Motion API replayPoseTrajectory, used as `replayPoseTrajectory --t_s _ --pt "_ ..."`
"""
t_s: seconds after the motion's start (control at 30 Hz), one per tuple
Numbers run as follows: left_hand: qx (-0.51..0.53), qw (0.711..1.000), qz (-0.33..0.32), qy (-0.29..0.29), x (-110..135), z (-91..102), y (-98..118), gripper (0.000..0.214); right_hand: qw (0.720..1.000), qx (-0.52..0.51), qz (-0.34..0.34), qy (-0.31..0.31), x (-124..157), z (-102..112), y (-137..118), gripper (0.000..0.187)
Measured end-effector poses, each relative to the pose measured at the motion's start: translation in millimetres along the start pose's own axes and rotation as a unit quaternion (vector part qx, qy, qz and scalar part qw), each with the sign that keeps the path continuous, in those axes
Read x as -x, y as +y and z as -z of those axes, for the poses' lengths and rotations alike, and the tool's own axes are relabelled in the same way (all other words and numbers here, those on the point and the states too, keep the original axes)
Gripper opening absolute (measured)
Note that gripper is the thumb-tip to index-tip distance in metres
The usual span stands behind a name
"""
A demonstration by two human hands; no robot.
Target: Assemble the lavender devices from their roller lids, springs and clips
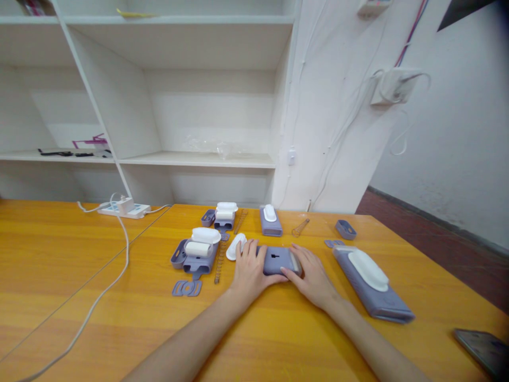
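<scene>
A purple-grey plastic housing (274, 261) with a small dark cut-out lies on the wooden table, between my two hands. My left hand (250, 265) grips its left end, fingers over the far edge and thumb along the near edge. At the opposite end my right hand (314, 273) closes round the corner, its thumb on the near side. Just beyond my left fingers rests a white oval piece (234, 249), partly covered by them. To the left, a coil spring (220, 262) lies beside another purple-grey housing (199, 263) topped with white parts.
Farther back stand a similar part set (225, 215), a housing with a white cap (271, 225) and a loose spring (300, 228). On the right are a long purple-grey housing (382, 300), a small cup-like part (345, 229) and a phone (483, 350). A white cable (127, 249) crosses the left side.
</scene>
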State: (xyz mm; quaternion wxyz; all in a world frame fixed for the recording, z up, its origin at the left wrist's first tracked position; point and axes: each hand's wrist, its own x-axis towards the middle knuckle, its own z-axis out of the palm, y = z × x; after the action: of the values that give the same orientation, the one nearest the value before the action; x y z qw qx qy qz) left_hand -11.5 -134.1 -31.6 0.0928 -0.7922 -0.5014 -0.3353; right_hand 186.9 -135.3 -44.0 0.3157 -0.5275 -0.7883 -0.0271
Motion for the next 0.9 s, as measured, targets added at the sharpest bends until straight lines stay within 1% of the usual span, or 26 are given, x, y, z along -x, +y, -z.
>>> replayPoseTrajectory --t_s 0.1,0.2,0.3,0.47,0.63,0.77,0.9 --pt "-0.005 1.0 0.017 0.01 -1 0.8 1 0.074 0.999 0.036 -0.003 0.02 -2 2 5 0.052" --pt "-0.009 1.0 0.024 0.011 0 0.6 3 0.067 0.998 0.055 -0.021 0.033 -2 2 11 0.051" --pt "-0.01 1.0 0.017 0.006 1 0.0 3 0.058 0.998 0.053 -0.03 0.032 1 0 15 0.053" --pt "-0.009 1.0 0.02 0.0 1 0.5 2 0.051 0.998 0.06 -0.016 0.028 2 -3 16 0.055" --pt "-0.004 1.0 0.017 -0.008 1 1.0 2 0.046 0.998 0.054 -0.005 0.027 2 -2 16 0.047" --pt "-0.007 1.0 0.016 -0.021 1 0.6 2 0.046 0.999 0.048 -0.012 0.019 2 -3 17 0.045" --pt "-0.019 0.999 0.027 -0.025 1 -0.7 2 0.052 0.998 0.055 -0.028 0.027 2 -4 18 0.045"
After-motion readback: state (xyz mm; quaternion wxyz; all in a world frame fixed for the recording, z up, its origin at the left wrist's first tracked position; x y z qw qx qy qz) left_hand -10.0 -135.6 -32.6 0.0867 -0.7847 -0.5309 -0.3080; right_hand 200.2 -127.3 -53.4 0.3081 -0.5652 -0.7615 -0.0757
